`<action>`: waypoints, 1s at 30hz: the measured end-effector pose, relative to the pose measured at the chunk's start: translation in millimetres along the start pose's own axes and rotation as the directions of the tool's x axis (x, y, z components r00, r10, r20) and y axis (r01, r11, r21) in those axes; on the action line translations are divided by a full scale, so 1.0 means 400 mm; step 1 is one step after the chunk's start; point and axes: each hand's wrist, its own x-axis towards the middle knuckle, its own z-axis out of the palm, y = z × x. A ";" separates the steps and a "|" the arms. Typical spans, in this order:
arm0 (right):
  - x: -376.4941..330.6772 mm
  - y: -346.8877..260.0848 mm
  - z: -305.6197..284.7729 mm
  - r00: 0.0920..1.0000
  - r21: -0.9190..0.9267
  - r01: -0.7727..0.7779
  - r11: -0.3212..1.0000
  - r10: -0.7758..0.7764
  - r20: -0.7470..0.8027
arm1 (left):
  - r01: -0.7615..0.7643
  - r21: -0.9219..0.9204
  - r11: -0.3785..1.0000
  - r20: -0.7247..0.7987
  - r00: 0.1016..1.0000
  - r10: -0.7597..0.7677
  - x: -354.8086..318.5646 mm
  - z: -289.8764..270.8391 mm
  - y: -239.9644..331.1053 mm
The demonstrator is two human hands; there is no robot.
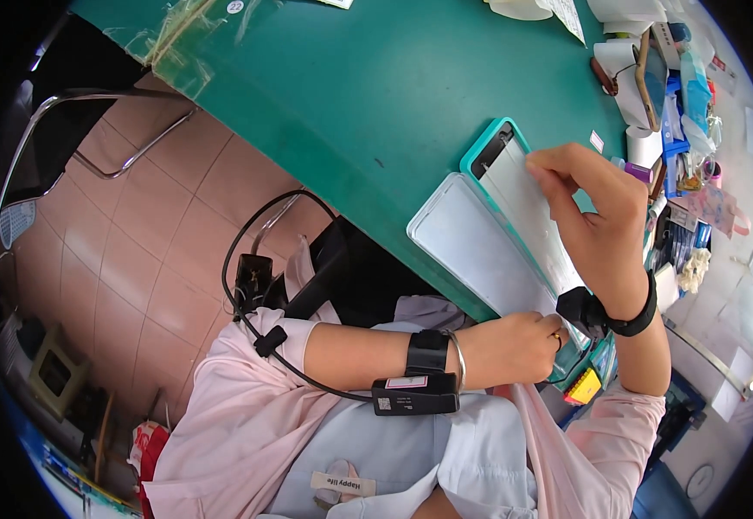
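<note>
A long shallow box lies opened out on the green table (333, 86). Its teal-rimmed half (502, 201) has a dark patch at the far end and a pale flat panel (519, 186) inside. Beside it on the left is a whitish, round-cornered half (471, 233). Over the teal-rimmed half, my right hand (597, 208) pinches thumb and fingertips together at the panel's edge; what is between them is too small to tell. My left hand (515, 346) is curled closed at the box's near end, its fingertips partly hidden.
Paper rolls (644, 145), a phone-like slab in a brown frame (650, 78) and blue holders crowd the table's right side. A yellow pad (582, 387) lies near my right forearm. At the left stands a metal-framed chair (91, 95) on the tiled floor.
</note>
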 end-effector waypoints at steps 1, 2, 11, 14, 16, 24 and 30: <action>-0.002 0.001 0.003 1.000 0.010 0.003 1.000 -0.003 -0.006 | 0.004 -0.017 1.000 0.008 1.000 -0.004 0.000 0.000 0.000; -0.004 0.002 0.006 1.000 0.020 0.006 1.000 -0.005 -0.012 | 0.008 -0.034 0.999 0.016 1.000 -0.007 0.000 0.001 0.001; -0.009 0.000 0.015 0.999 -0.005 0.017 1.000 -0.017 -0.039 | 0.006 -0.034 0.999 0.079 0.997 -0.003 0.000 0.004 0.003; -0.009 0.002 0.021 0.997 -0.025 0.038 0.999 -0.039 -0.059 | 0.021 -0.079 0.997 0.110 0.994 -0.012 -0.001 0.003 0.000; -0.010 0.000 0.020 0.998 -0.033 0.037 0.999 -0.039 -0.051 | 0.019 -0.084 0.996 0.117 0.993 -0.009 0.000 0.002 -0.001; -0.015 -0.017 0.000 0.998 -0.115 0.051 0.992 -0.045 0.051 | 0.031 -0.078 0.996 0.118 0.993 -0.021 -0.007 -0.003 0.004; -0.075 -0.001 -0.075 0.960 -0.306 0.209 0.929 -0.136 0.244 | -0.009 -0.098 0.995 0.156 0.987 0.025 0.003 -0.032 -0.001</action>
